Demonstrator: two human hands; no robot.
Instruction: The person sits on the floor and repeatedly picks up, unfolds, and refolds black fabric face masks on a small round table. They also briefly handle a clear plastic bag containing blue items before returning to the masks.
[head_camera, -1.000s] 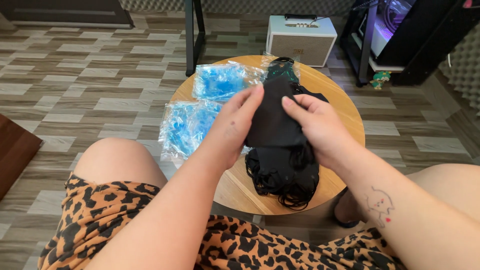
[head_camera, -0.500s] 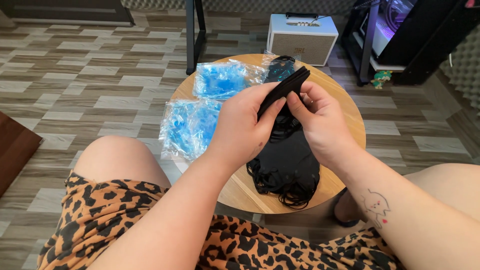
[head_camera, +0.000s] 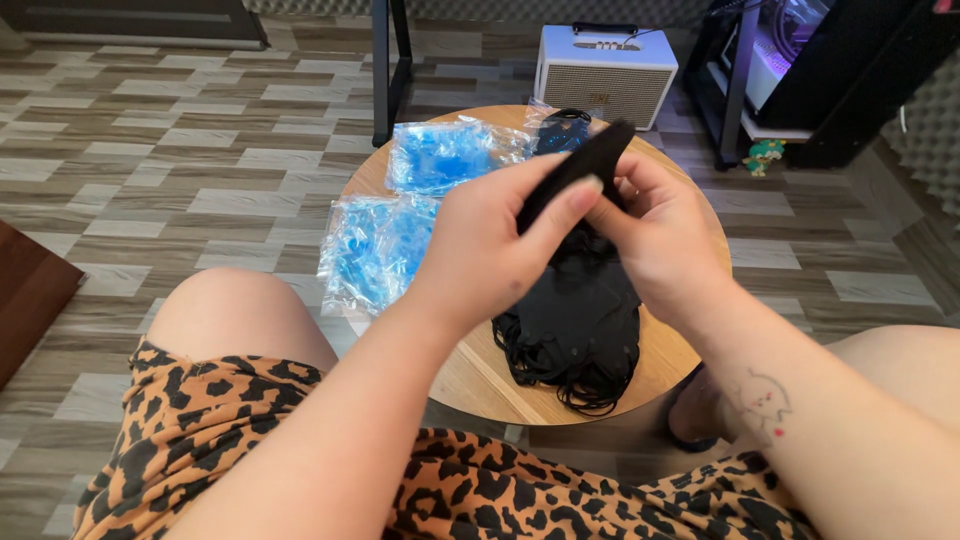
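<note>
Head view: since the earlier frame I am showing the black mask (head_camera: 575, 170) folded narrower and raised slightly higher above the round wooden table (head_camera: 680, 350). My left hand (head_camera: 490, 245) is pinching it, thumb and fingers closed on the fold. My right hand (head_camera: 655, 235) is gripping its lower end above the pile of black masks (head_camera: 575, 330), beside the blue packets (head_camera: 385, 245).

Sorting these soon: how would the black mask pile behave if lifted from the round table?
Likely floppy and light: the black mask pile is thin fabric. Its loose ear loops may tangle, dragging neighbours along. It probably won't roll or break.
</note>
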